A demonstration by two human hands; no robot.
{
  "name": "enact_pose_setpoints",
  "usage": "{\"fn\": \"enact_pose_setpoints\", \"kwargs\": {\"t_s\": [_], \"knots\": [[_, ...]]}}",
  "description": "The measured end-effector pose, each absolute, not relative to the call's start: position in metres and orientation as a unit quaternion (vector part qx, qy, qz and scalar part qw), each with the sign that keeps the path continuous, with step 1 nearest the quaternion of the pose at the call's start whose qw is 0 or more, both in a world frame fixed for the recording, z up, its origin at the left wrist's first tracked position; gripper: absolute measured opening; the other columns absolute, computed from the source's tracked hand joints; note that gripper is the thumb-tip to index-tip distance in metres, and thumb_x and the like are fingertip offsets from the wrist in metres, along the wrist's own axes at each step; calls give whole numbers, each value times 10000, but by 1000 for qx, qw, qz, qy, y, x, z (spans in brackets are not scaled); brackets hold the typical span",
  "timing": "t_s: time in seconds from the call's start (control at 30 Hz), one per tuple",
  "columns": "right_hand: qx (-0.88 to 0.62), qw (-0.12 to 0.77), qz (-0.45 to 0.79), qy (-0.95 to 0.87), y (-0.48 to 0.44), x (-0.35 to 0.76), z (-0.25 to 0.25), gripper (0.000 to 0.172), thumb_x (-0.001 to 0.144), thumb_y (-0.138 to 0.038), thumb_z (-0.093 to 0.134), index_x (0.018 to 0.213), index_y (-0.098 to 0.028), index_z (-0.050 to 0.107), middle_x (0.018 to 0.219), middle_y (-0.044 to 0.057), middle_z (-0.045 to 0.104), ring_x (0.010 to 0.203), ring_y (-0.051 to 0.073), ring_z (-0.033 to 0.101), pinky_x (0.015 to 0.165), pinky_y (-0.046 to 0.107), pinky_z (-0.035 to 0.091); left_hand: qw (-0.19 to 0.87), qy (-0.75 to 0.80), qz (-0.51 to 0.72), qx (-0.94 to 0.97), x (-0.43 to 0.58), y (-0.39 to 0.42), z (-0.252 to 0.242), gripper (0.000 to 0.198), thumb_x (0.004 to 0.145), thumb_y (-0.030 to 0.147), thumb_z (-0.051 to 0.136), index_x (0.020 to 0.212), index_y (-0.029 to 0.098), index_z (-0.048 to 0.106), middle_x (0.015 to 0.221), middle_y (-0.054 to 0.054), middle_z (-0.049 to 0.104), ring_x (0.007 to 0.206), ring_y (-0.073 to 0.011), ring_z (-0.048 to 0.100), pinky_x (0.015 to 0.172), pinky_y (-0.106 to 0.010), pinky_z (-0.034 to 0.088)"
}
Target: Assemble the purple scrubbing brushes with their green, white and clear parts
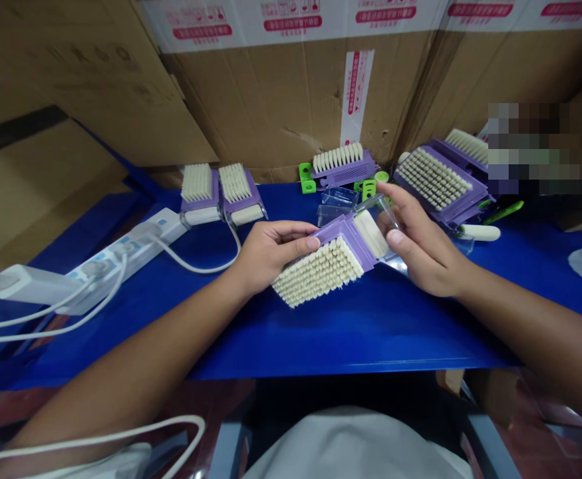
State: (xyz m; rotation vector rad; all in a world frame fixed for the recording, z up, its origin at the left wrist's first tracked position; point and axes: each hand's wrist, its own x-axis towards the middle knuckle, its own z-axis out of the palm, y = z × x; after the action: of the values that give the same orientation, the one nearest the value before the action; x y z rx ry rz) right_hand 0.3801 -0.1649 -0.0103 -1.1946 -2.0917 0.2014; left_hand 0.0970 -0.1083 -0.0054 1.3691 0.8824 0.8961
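A purple brush unit (323, 269) with rows of cream bristles is held above the blue table, bristles facing up toward me. My left hand (275, 256) is closed on its left end, thumb on top beside the bristles. At the other end of the unit sits a white roller (370, 234). My right hand (423, 246) grips a clear plastic cover (383, 216) between thumb and fingers, at the roller end. Whether the cover is attached to the unit cannot be made out.
Two purple brush units (198, 193) lie at the back left, near a white power strip (121, 256) with cables. Another brush unit (345, 166) and green parts (307, 179) lie behind my hands. More units (435, 179) are piled right. Cardboard boxes (271, 100) line the back.
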Motion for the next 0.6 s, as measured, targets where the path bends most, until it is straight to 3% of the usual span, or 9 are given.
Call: {"fn": "enact_pose_setpoints", "kwargs": {"t_s": [0.13, 0.37, 0.6], "knots": [[-419, 381, 175, -805, -164, 381, -8, 716, 1136, -569, 450, 1776, -297, 282, 1265, 114, 704, 1046, 341, 730, 995, 591, 623, 606, 376, 383, 588, 96, -108, -4, 512, 567, 493, 1097, 953, 215, 910, 886, -51, 886, 751, -187, 805, 704, -253, 645], [-414, 375, 166, -813, -165, 382, -8, 690, 1149, -521, 451, 1785, -329, 264, 1376, 110, 688, 1110, 338, 720, 1046, 586, 606, 593, 385, 380, 596, 95, -108, -5, 552, 561, 531, 1090, 968, 206, 908, 909, -64, 889, 785, -215, 823, 721, -279, 658], [-423, 367, 166, -811, -166, 381, -5, 711, 1143, -565, 448, 1785, -309, 279, 1313, 101, 697, 1072, 330, 711, 1012, 539, 600, 602, 379, 381, 591, 97, -109, -4, 534, 553, 512, 1098, 949, 211, 907, 876, -50, 884, 735, -183, 802, 681, -248, 638]]}}
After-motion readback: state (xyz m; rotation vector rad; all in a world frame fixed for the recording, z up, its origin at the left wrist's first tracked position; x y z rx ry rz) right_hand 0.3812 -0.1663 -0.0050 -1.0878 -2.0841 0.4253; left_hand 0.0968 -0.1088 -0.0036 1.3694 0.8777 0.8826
